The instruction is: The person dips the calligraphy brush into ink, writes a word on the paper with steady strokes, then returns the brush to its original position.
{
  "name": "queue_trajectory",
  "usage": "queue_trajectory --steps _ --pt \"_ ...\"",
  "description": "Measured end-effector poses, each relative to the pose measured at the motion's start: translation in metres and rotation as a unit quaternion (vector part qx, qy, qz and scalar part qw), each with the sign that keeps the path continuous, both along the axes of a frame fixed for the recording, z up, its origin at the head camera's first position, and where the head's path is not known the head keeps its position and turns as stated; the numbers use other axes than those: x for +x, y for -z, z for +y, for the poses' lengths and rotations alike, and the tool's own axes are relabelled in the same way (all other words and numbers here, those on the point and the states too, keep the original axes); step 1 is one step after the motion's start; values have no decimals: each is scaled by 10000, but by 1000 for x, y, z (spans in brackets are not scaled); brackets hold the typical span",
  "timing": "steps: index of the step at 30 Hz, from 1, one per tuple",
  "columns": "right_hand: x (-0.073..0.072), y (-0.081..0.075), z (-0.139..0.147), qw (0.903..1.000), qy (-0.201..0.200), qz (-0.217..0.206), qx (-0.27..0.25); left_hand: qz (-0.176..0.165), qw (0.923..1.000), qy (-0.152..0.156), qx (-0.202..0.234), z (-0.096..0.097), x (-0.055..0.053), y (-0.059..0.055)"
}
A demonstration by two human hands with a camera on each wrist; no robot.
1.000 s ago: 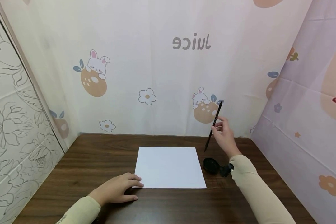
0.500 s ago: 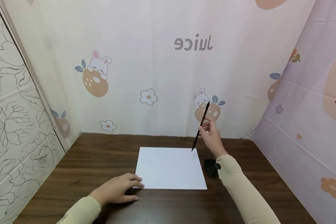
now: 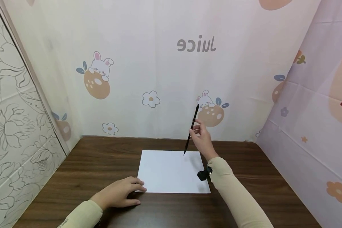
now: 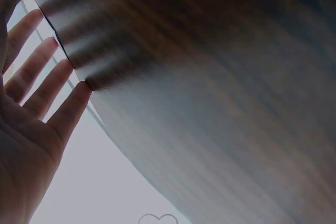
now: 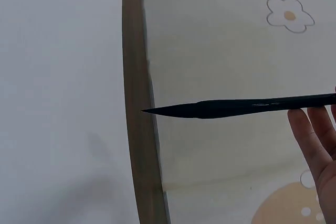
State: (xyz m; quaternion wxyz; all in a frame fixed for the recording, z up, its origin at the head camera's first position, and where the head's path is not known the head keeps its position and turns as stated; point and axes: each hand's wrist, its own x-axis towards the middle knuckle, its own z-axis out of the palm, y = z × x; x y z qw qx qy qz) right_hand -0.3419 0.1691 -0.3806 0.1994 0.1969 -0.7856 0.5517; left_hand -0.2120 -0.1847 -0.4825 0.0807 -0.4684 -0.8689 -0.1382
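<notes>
My right hand (image 3: 203,141) pinches a black calligraphy brush (image 3: 192,128) by its shaft, tip downward and slightly tilted. In the head view the pointed tip overlaps the far right part of a blank white sheet of paper (image 3: 165,171). The right wrist view shows the dark, tapered bristles (image 5: 173,110) held apart from the paper. My left hand (image 3: 118,192) rests at the near left corner of the sheet, fingers spread and fairly straight, as the left wrist view also shows.
A dark wooden table (image 3: 102,158) carries the sheet. Behind it hangs a pale printed curtain (image 3: 131,63), with more patterned cloth at both sides. A small black device (image 3: 204,174) sits at my right wrist, over the paper's right edge.
My right hand has moved left with the brush, from beside the sheet to above its far right part. The sleeve now hides the black dish seen at the right earlier. The left hand stays put.
</notes>
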Motion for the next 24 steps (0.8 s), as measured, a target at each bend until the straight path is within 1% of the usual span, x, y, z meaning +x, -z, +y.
queue_trajectory --steps 3,5,10,13,16,20,24 --pt "6 -4 -10 9999 -89 143 39 16 10000 8 8 0 0 0" --pt "3 1 -15 9997 -103 203 80 32 10000 13 33 0 0 0" --pt "-12 21 -23 9996 -78 210 160 85 10000 17 48 0 0 1" --pt "-15 25 -30 9996 -139 188 139 91 9999 10 51 0 -1 1" --pt "-16 26 -39 9995 -255 152 67 85 9999 4 57 0 -1 1" --pt "-13 27 -52 9992 -361 133 137 76 9999 23 65 -1 -1 1" --pt "-10 29 -66 9984 -490 216 163 50 9999 49 83 0 0 0"
